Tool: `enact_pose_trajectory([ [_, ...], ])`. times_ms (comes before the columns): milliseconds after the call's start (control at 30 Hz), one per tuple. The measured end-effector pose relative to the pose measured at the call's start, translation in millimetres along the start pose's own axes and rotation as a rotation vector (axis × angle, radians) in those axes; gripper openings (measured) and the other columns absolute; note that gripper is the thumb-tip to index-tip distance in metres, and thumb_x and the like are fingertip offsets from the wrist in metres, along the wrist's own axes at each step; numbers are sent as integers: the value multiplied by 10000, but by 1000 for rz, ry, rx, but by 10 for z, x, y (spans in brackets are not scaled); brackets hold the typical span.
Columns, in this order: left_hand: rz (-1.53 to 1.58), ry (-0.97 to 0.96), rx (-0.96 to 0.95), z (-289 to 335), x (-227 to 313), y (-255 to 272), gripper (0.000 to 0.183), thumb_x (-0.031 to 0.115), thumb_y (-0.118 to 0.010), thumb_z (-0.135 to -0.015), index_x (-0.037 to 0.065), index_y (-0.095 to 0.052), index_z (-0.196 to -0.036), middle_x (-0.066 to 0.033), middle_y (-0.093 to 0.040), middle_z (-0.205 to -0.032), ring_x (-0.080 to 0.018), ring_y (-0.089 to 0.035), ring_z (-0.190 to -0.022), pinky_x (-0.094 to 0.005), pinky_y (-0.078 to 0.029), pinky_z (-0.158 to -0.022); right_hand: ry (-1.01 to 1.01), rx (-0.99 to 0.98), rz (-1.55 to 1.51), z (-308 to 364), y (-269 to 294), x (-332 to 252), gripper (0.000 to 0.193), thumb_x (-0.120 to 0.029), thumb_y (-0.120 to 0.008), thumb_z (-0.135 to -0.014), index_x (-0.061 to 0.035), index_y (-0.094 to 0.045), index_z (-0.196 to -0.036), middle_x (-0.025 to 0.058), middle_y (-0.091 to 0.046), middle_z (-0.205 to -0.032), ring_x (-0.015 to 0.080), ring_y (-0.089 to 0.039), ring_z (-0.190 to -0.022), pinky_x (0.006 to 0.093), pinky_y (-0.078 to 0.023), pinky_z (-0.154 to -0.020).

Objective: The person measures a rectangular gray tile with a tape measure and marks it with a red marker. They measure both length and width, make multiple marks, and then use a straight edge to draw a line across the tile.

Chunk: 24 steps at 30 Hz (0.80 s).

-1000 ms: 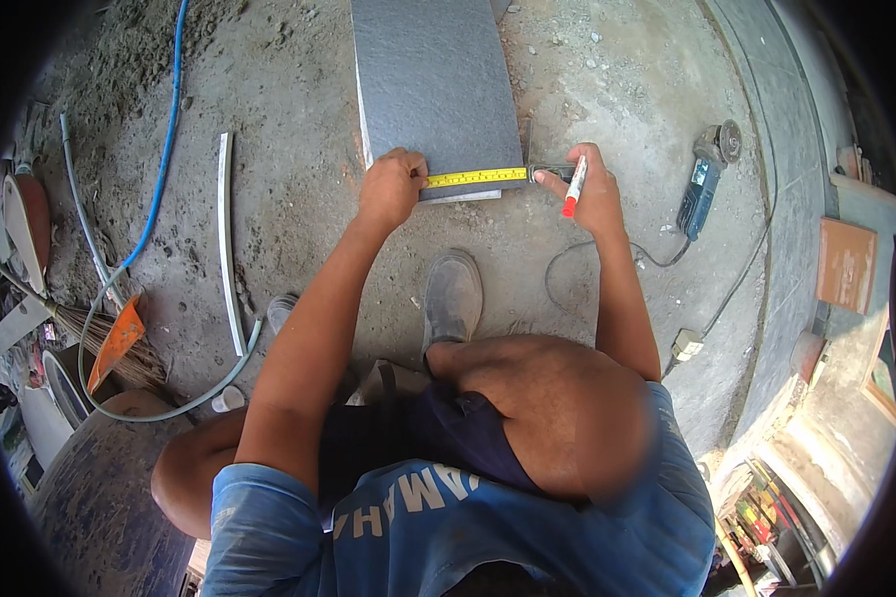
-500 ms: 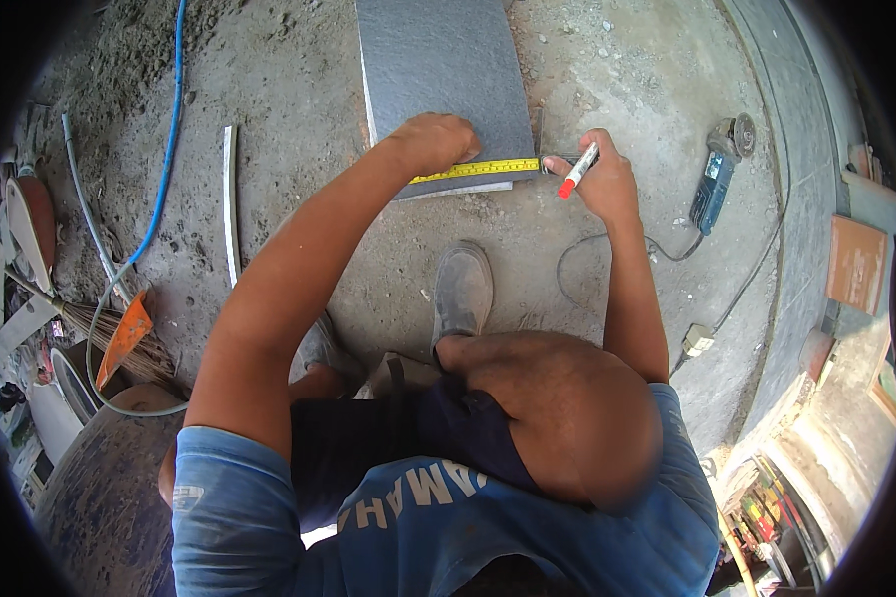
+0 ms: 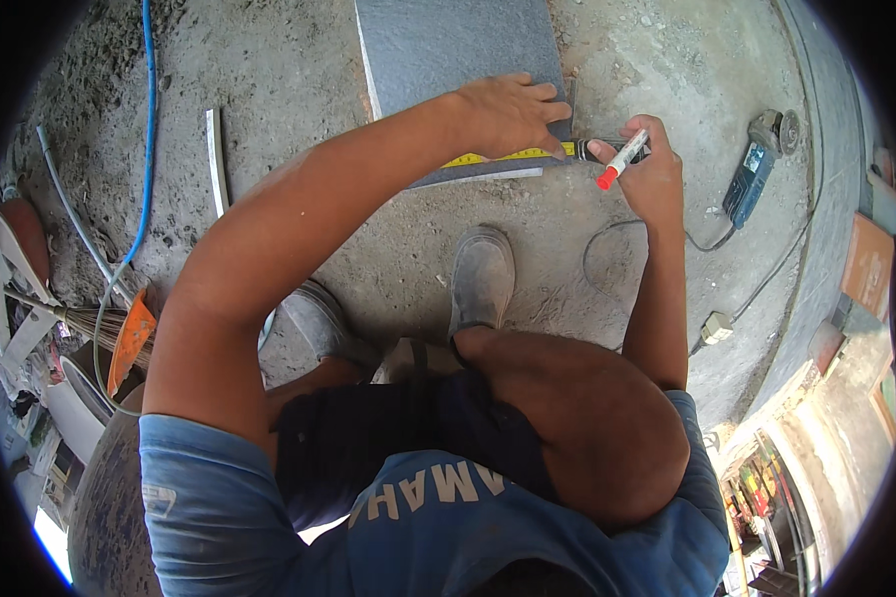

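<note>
A dark grey stone-textured tile [image 3: 448,50] lies on the ground in front of me. Across its near end stretches the yellow blade of a tape measure [image 3: 523,155]. Above the tile and the blade is my left hand [image 3: 508,111], open, its fingers spread toward the right edge. I cannot tell whether its fingertips touch the blade. Just off the tile's right edge, my right hand [image 3: 652,177] is closed around the dark tape case, partly hidden by the fingers. The same hand also holds a white marker [image 3: 627,156] with a red end pointing down toward me.
An angle grinder [image 3: 757,174] lies to the right, its cord trailing over the rough concrete. On the left are a pale narrow strip [image 3: 215,159], a blue hose [image 3: 150,119], a broom and an orange piece [image 3: 132,338]. My shoes [image 3: 484,274] stand close to the tile's near edge.
My left hand has moved right along the blade, its fingers going from curled to spread. The right hand still holds the marker and tape case. The whole view has shifted slightly.
</note>
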<state>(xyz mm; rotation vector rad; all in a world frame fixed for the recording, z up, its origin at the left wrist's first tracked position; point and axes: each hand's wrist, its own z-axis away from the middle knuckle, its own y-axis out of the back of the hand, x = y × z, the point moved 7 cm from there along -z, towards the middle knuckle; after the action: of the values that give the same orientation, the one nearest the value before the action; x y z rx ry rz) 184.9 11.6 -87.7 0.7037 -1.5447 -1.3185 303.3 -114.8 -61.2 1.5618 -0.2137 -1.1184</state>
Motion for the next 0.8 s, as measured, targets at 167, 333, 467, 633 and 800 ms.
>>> enact_pose_trajectory([
  [167, 63, -20, -165, -167, 26, 14, 439, 127, -595, -859, 262, -617, -1277, -47, -531, -1256, -222, -518, -1167, -366, -433, -1004, 76, 85, -9, 31, 18, 6, 582, -399, -879, -672, -80, -563, -1042, 73, -647, -825, 211, -633, -665, 343, -510, -644],
  [333, 202, 87, -307, -279, 30, -49, 349, 150, -553, -890, 197, -640, -1225, -110, -621, -1128, -307, -629, -1019, -429, -518, -875, 8, 68, -44, 42, 25, 16, 553, -363, -889, -669, -79, -565, -1017, 62, -638, -774, 196, -616, -640, 332, -508, -625],
  [467, 345, 141, -249, -278, -21, -29, 323, 128, -520, -896, 165, -652, -1188, -136, -683, -975, -344, -663, -963, -462, -530, -830, -8, 93, -38, 58, 25, -7, 530, -352, -891, -674, -80, -568, -995, 47, -610, -696, 169, -587, -595, 311, -500, -590],
  [633, 365, 154, -203, -293, -72, -67, 405, 29, -563, -843, 170, -639, -1216, -145, -685, -1005, -342, -658, -985, -450, -526, -849, 59, 169, -65, 113, 63, 2, 527, -325, -900, -670, -78, -571, -999, 32, -574, -660, 128, -544, -574, 273, -479, -557],
  [800, 415, 246, -186, -244, -88, -25, 490, -42, -602, -784, 184, -640, -1217, -149, -681, -1030, -339, -641, -1041, -447, -513, -886, 62, 189, -94, 154, 52, 6, 524, -312, -901, -675, -76, -574, -1009, 24, -569, -657, 100, -526, -569, 251, -469, -548],
])
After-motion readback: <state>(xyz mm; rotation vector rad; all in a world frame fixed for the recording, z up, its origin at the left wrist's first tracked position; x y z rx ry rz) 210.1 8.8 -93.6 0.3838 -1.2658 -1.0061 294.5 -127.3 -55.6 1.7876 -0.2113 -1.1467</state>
